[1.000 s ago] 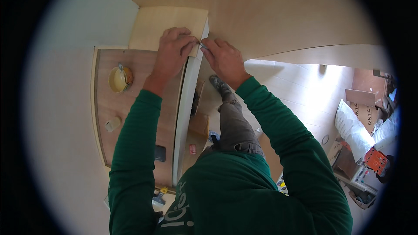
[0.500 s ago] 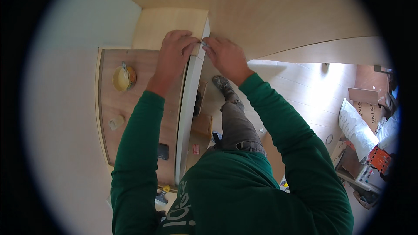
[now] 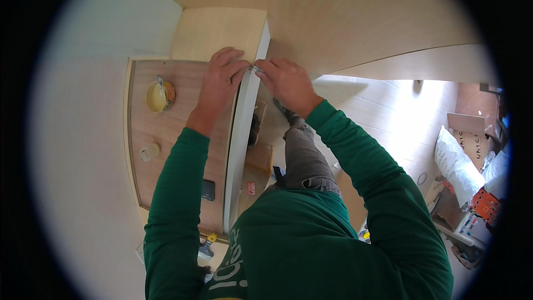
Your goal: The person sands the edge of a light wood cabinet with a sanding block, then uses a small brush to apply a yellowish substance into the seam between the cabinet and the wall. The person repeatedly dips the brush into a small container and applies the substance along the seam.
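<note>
The right hand (image 3: 291, 84) pinches a small grey piece (image 3: 257, 69) at the white edge (image 3: 239, 133), beside the left hand (image 3: 220, 82), whose grip I cannot tell.

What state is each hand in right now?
Left hand: fingers bent at the white panel edge; can't tell whether it grips anything.
Right hand: closed, pinching a small pale thing by that edge.

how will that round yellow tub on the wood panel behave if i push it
The round yellow tub would probably slide rather than roll, since it seems to sit upright on the wood panel. The tool poking past its rim might shift.
</note>
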The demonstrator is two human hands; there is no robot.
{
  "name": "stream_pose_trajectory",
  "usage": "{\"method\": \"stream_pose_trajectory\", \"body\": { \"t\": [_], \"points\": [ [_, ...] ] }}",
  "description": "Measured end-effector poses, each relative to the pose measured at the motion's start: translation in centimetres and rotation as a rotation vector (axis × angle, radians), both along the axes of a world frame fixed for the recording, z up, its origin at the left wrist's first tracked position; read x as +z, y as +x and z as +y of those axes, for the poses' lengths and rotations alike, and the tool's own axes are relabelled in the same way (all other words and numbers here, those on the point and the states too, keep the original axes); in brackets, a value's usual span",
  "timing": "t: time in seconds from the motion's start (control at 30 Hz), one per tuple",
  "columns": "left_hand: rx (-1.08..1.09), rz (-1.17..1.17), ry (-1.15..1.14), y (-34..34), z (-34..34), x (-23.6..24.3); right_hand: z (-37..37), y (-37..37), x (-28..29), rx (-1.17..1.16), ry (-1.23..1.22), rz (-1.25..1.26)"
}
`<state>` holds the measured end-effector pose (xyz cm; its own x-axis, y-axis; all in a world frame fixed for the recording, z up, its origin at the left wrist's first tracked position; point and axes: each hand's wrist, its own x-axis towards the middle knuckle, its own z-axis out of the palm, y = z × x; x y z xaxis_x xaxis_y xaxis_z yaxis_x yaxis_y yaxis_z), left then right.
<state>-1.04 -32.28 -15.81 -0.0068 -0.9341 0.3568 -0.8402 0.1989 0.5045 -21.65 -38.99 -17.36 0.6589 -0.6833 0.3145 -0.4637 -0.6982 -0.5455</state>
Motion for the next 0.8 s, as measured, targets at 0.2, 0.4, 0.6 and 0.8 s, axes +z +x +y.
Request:
{"method": "stream_pose_trajectory", "body": {
  "t": [0.2,0.4,0.6,0.8],
  "points": [
    [0.066,-0.032,0.057,-0.5,-3.1,1.4,-3.5,0.3,0.7,-0.016,-0.012,0.007],
    [0.018,-0.058,0.009,-0.2,-1.6,0.2,-2.2,-0.7,0.9,0.05,0.101,0.075],
    [0.499,0.236,0.02,-1.8,3.4,1.8,-5.2,0.4,4.4,0.345,-0.031,0.111],
    [0.512,0.308,0.015,-3.5,3.3,-0.3,-9.5,4.2,6.2,0.737,-0.207,0.386]
  ]
}}
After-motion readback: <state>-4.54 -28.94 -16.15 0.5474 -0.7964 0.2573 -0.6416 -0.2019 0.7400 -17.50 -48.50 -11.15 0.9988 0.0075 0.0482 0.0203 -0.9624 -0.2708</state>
